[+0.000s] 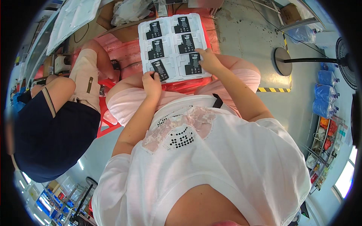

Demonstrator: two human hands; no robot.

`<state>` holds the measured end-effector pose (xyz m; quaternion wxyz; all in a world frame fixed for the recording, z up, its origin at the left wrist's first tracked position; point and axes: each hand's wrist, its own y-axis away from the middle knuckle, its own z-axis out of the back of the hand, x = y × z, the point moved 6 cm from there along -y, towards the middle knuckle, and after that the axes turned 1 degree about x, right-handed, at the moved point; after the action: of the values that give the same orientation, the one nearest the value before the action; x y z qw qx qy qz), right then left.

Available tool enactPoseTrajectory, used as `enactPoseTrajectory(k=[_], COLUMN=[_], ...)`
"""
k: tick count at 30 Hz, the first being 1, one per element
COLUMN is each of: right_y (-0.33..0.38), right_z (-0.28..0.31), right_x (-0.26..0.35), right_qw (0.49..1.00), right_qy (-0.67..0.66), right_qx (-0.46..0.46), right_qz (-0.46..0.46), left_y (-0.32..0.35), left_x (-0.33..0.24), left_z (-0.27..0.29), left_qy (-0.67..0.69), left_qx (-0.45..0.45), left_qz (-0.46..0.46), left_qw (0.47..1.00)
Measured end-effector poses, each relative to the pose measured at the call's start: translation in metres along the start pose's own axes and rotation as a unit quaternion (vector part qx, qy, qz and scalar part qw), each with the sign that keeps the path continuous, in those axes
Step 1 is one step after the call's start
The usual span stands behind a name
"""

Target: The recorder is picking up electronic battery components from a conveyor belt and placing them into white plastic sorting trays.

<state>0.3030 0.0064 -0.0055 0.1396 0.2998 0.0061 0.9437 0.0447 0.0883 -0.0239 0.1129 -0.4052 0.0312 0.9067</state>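
A white moulded tray (pixel 169 50) lies in front of me, holding several flat black phone batteries in two columns. My left hand (pixel 151 85) is at the tray's near left corner, its fingers closed on the lower edge of a battery (pixel 161 70) that sits tilted in its pocket. At the tray's right edge, my right hand (pixel 209 61) has thumb and forefinger apart, the thumb against the near right battery (pixel 193 64). The forefinger reaches toward the gap below the middle right battery (pixel 186 44). My other right-hand fingers are partly hidden.
Red plastic covering (pixel 126 49) extends beneath and left of the tray. A co-worker (pixel 56 124) in dark top and beige trousers sits close on my left. A fan stand's round base (pixel 283 61) is on the floor at right, near yellow-black tape (pixel 270 90). Clear plastic bags (pixel 130 11) lie beyond the tray.
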Motion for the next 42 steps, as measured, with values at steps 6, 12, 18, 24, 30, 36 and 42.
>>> enactPoseTrajectory(k=[6, 12, 18, 24, 30, 36, 42], right_y=[0.044, 0.069, 0.067, 0.061, 0.065, 0.064, 0.036], right_z=[-0.012, -0.030, -0.039, -0.033, -0.030, -0.034, -0.029], right_x=[0.049, 0.045, 0.049, 0.047, 0.043, 0.047, 0.033], right_qw=[0.977, 0.948, 0.934, 0.953, 0.956, 0.968, 0.989], right_qy=[0.144, 0.251, 0.223, 0.224, 0.192, 0.148, -0.053], right_qx=[-0.003, 0.047, 0.127, 0.090, 0.163, 0.147, 0.100], right_qz=[0.155, 0.192, 0.248, 0.181, 0.149, 0.141, 0.091], left_y=[0.007, -0.002, -0.004, -0.062, -0.157, -0.209, -0.151], left_x=[-0.020, -0.013, -0.027, -0.041, -0.130, -0.122, -0.086], left_z=[0.007, 0.015, 0.013, 0.042, 0.118, 0.140, 0.120], left_qy=[-0.164, -0.122, -0.236, -0.055, 0.666, 0.666, 0.704], left_qx=[0.053, 0.053, 0.067, -0.006, 0.079, 0.038, 0.093], left_qz=[-0.040, -0.107, -0.126, -0.117, 0.072, 0.075, 0.060], left_qw=[0.984, 0.985, 0.961, 0.992, 0.738, 0.741, 0.702])
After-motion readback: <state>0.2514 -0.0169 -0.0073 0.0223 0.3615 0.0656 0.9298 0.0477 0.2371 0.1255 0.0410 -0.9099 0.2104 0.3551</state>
